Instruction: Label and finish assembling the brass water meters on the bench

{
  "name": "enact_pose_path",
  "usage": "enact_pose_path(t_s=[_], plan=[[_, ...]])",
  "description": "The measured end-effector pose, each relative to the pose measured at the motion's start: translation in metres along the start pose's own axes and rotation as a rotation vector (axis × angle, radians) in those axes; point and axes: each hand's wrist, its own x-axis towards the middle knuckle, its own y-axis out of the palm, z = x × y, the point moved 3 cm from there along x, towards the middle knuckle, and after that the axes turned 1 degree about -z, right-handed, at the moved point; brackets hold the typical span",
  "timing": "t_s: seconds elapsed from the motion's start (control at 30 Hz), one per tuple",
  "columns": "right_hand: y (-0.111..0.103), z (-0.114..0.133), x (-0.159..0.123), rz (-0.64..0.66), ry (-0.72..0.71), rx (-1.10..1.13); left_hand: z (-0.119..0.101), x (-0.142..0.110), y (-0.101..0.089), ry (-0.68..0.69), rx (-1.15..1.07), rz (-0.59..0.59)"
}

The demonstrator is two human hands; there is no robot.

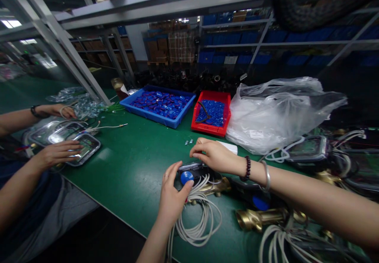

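My left hand point(171, 194) grips the near-left side of a black meter unit point(199, 173), its thumb at the edge of a round blue cap point(186, 177) on the housing. Over the unit's far side my right hand point(209, 154) is closed, fingers curled and pinched together; whatever they hold is hidden. A brass pipe fitting point(222, 186) sticks out of the unit to the right. Coiled white cable point(204, 195) hangs from it onto the green table. Two small pale pieces point(188, 141) lie just beyond my hands.
A blue tray point(154, 117) of blue discs and a red bin point(209, 130) of small blue parts stand behind. Right of them lies a clear plastic bag point(275, 113). More meters with brass fittings point(260, 218) crowd the right. At left, a co-worker's hands point(57, 152) handle a clear-covered unit.
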Motion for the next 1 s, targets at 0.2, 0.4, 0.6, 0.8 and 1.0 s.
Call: enact_pose_path(t_s=[0.2,0.4,0.6,0.8,1.0], plan=[[0.001,0.000,-0.001,0.050,-0.012,-0.072,-0.003,0.001,-0.004,0.025,0.064,0.060],[0.005,0.009,0.000,0.048,-0.034,-0.053,-0.013,0.008,-0.007,0.108,0.218,0.194],[0.011,0.015,0.004,0.109,-0.001,-0.063,-0.021,0.005,-0.001,0.189,0.369,0.078],[0.010,0.017,0.004,0.169,0.004,-0.083,-0.030,0.000,0.008,0.322,0.465,-0.090],[0.011,0.017,0.002,0.154,-0.005,-0.071,-0.030,-0.001,0.012,0.448,0.419,-0.297]])
